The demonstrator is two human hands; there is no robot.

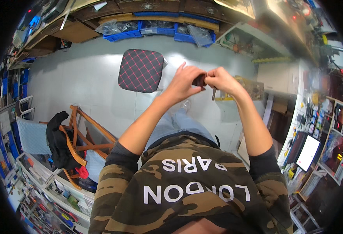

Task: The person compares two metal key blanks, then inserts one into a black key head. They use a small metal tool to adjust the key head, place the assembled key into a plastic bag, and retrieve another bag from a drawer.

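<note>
Both my hands are raised in front of my body, over the floor, almost touching each other. My left hand (pixel 184 84) curves its fingers and thumb around a small dark brown object (pixel 198 80), whose kind I cannot make out. Against its right side, my right hand (pixel 221 80) is closed, with the fingertips pinched at the object. A thin brown strip (pixel 214 94) hangs below the right fingers. Whether the strip and the dark object are one piece is hidden by the fingers.
A black square stool with red cross stitching (pixel 141 70) stands ahead on the left. Blue bins (pixel 121 36) with plastic bags line the far cabinet. A wooden chair (pixel 89 132) with dark clothing is at left. A desk with a lit screen (pixel 308 153) is at right.
</note>
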